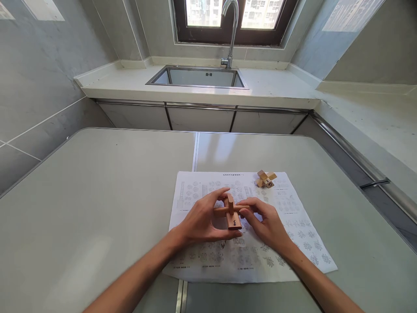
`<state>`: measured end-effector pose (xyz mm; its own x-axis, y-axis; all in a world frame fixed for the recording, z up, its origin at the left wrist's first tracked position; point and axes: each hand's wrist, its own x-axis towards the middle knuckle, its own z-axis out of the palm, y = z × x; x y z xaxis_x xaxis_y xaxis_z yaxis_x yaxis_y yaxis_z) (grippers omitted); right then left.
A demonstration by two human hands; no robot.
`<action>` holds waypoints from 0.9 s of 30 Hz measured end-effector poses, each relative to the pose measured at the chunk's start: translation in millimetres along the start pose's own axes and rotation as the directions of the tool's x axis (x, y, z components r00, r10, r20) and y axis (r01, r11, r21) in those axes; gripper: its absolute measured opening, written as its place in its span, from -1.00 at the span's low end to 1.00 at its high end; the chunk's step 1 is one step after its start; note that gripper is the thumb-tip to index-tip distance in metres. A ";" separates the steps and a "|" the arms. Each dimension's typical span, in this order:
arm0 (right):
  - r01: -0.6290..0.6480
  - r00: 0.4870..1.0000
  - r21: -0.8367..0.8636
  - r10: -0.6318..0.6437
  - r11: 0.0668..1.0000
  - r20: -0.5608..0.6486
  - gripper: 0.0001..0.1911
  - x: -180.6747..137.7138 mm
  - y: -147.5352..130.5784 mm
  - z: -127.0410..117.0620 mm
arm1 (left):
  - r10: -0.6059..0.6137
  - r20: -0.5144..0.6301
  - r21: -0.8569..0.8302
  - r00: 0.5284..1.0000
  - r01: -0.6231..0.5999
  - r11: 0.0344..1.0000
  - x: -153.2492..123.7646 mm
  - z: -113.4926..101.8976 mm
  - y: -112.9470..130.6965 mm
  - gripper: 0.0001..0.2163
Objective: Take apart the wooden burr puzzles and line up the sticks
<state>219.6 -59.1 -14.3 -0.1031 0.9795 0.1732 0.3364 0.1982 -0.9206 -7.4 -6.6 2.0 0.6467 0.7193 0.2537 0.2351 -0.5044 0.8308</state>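
Note:
A wooden interlocking puzzle of crossed pieces is held above the printed sheet, a dark mark on its near face. My left hand wraps it from the left, thumb along the near end and fingers at the far end. From the right, my right hand pinches the tip of the crosswise piece between thumb and fingers. Beyond my right hand, a second, smaller wooden puzzle with dark marks rests on the sheet's upper right.
The white instruction sheet, covered in small diagrams, lies on a pale table with a centre seam. Behind the table is a counter with a sink and a tall faucet below a window.

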 end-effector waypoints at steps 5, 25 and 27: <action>0.004 1.000 -0.030 -0.004 1.000 -0.017 -0.69 0.1 -1.4 0.4 | -0.014 -0.022 -0.045 1.000 0.013 0.999 1.2 -2.1 1.1 -0.07; -0.006 1.000 -0.061 0.005 0.998 -0.021 -0.62 4.1 7.7 3.0 | 0.066 -0.060 0.084 0.996 -0.061 0.995 0.3 1.1 1.7 -0.11; -0.007 1.000 0.029 0.006 1.000 0.027 -0.53 4.4 8.6 1.7 | 0.088 -0.071 0.112 0.994 -0.080 0.990 0.4 1.5 2.0 -0.12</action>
<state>220.5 -53.1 -22.1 -0.1260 0.9793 0.1585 0.3096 0.1906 -0.9316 -5.5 -8.1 3.0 0.6114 0.7043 0.3607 0.2626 -0.6106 0.7471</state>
